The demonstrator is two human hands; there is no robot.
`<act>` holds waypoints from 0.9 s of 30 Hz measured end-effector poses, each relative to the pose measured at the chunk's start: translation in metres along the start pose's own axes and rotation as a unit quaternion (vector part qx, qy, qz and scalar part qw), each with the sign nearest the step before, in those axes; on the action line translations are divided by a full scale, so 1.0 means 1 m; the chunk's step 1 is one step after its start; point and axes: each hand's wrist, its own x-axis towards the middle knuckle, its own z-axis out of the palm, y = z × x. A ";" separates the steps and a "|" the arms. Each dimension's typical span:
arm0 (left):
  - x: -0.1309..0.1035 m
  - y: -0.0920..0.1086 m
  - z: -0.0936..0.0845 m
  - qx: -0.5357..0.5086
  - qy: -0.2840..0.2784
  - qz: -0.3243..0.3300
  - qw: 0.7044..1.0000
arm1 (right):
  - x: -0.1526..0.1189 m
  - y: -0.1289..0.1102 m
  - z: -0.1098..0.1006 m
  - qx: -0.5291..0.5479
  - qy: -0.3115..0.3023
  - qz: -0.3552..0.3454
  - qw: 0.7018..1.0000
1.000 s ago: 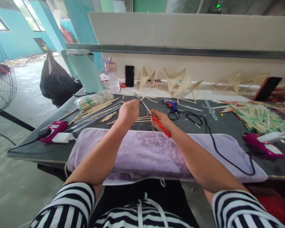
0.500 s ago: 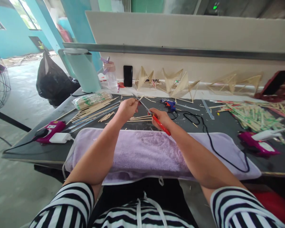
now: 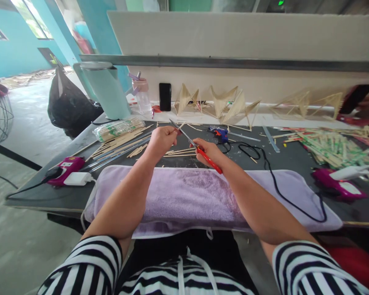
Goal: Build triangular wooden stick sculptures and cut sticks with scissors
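My right hand [image 3: 208, 150] is closed around the red handle of a pair of scissors [image 3: 211, 162], whose long metal blades point away to the upper left. My left hand [image 3: 162, 141] is closed in a pinch beside the blade tips; what its fingers hold is hidden or too small to make out. Thin wooden sticks [image 3: 181, 153] lie on the dark table between and beneath the hands. A purple towel [image 3: 184, 196] is spread along the table's front edge, under my forearms.
A blue glue gun [image 3: 222, 134] with a black cord lies right of my hands. Stick frames [image 3: 224, 102] and a phone [image 3: 165, 97] stand at the back. A kettle [image 3: 104, 88], power strips [image 3: 64, 170] and a stick pile [image 3: 326, 147] flank the work area.
The view has shifted slightly. My hands and the scissors keep nearly the same pose, the blade tips still beside my left fingers.
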 end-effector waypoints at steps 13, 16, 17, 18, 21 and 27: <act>-0.001 -0.002 0.006 0.119 0.035 0.061 0.990 | -0.002 -0.004 0.001 0.006 0.010 -0.003 1.000; -0.001 0.000 0.005 0.108 0.036 0.045 0.992 | -0.002 -0.001 0.003 -0.010 0.028 -0.015 0.999; -0.001 0.001 0.004 0.094 0.030 0.033 0.995 | -0.002 0.000 0.003 -0.017 0.030 -0.020 0.999; 0.000 0.001 0.003 0.070 0.019 0.018 0.997 | -0.002 0.002 0.004 -0.024 0.032 -0.022 0.999; 0.002 0.001 -0.002 -0.060 -0.050 -0.049 0.996 | -0.001 0.005 0.005 -0.041 0.032 -0.023 0.998; 0.005 -0.004 -0.005 -0.226 -0.124 -0.111 0.960 | 0.001 0.011 0.004 -0.040 0.013 -0.029 0.999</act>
